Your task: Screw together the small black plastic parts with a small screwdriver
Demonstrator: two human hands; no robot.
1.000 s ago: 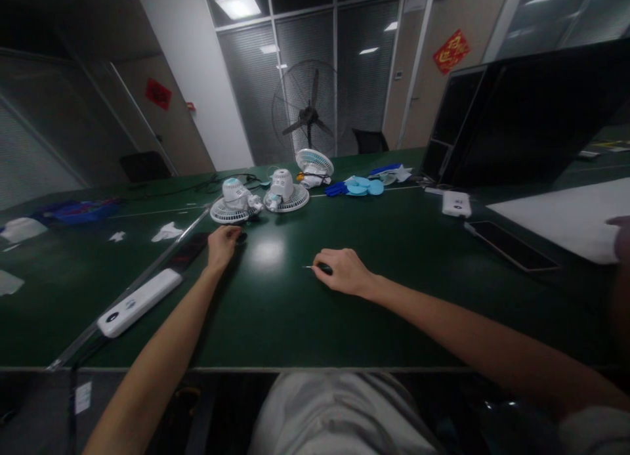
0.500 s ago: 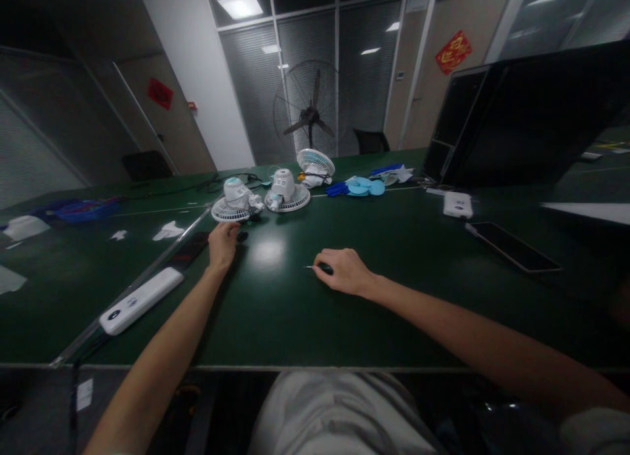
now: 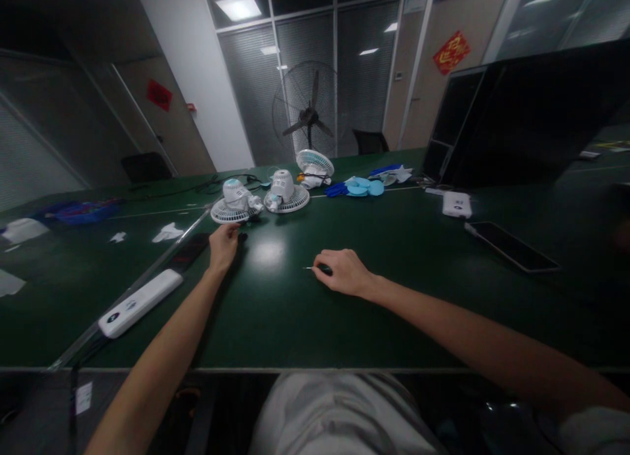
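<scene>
My right hand (image 3: 342, 271) rests low over the green table, its fingers closed around a small screwdriver (image 3: 325, 269) with a dark handle. The thin metal shaft points left. Farther off, my left hand (image 3: 224, 247) has its fingers pinched together just in front of a white fan head (image 3: 236, 202) lying grille down. A thin dark piece shows by the fingertips, too small to name. Beside that hand is a small black object (image 3: 243, 237). A second white fan head (image 3: 286, 194) lies to the right, and a third small fan (image 3: 315, 168) sits tilted behind it.
On the left are a white power bank-like device (image 3: 142, 303), crumpled tissue (image 3: 168, 232) and a blue tray (image 3: 86, 211). Blue fan blades (image 3: 364, 187) and blue gloves lie at the back. To the right are a white device (image 3: 457, 204), a phone (image 3: 512, 245) and a large black monitor (image 3: 531, 120).
My left fingers have shifted slightly, and a thin dark piece now shows by their tips. My right hand holds the screwdriver in nearly the same place.
</scene>
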